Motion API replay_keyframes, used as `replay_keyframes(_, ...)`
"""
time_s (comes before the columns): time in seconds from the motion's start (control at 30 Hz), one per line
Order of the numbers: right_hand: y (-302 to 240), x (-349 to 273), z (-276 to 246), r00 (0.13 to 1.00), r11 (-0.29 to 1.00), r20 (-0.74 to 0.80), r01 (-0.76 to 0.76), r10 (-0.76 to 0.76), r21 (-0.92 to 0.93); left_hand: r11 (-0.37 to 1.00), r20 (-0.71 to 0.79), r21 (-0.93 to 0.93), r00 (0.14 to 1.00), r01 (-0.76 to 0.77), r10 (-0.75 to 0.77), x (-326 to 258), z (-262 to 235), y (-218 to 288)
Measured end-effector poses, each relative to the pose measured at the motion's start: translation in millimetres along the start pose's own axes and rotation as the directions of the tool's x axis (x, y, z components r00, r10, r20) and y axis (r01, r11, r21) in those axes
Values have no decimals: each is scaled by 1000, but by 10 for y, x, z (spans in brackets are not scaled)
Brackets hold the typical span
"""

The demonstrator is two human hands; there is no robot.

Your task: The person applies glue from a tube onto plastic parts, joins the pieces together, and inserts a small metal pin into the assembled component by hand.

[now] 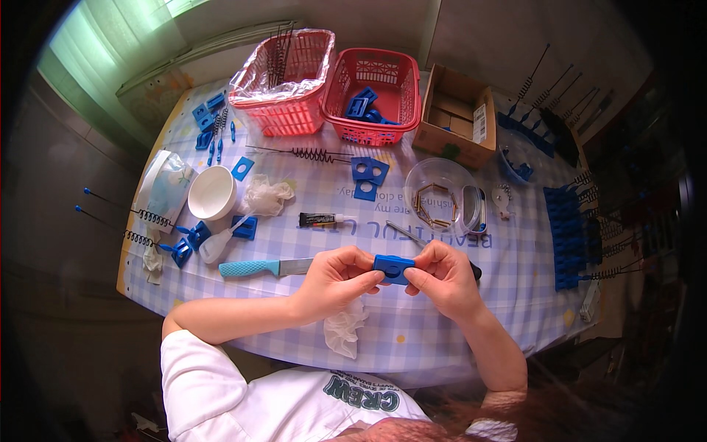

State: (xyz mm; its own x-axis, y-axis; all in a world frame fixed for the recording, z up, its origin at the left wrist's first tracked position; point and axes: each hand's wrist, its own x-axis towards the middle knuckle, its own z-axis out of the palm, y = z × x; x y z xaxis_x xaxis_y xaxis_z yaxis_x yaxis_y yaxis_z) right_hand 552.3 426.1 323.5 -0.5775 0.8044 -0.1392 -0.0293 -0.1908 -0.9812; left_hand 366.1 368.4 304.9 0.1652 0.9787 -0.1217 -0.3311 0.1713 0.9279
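The left hand (339, 278) and the right hand (445, 278) meet over the near middle of the counter (412, 353), which a blue-and-white checked cloth covers. Between them is a small blue plastic block (393, 269) with a rounded recess in its upper face. Both hands are grasping it: each grip pinches one end between thumb and fingers, the left hand at the left end, the right hand at the right.

Just left of the left hand lies a knife with a turquoise handle (250, 268), its blade running toward the wrist. A slim metal-shafted tool (409, 234) passes partly out of sight behind the right hand. Crumpled white tissue (342, 335) lies nearer, by the left forearm.

Farther off, a black glue tube (318, 219) lies on the cloth, and beyond it are flat blue plates with round holes (366, 190). A white bowl (212, 193) stands at left; at right, a clear round tub (418, 173) holds brass-coloured pins (437, 222). Two red plastic baskets (272, 120) stand at the far side beside a cardboard box (449, 147).
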Motion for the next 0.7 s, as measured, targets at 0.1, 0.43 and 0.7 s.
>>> replay_keyframes(0.1,-1,3,0,1000,1000,-1,-1,1,-3,1000,4,4,1000,0,0,1,10,16)
replay_keyframes(0.43,-5,31,-22,999,997,32,-45,43,66,995,-29,-68,997,67,-69,23,-28,36)
replay_keyframes(0.7,15,43,-14,1000,999,-9,-12,12,32,999,-11,-5,999,33,-33,22,-29,42)
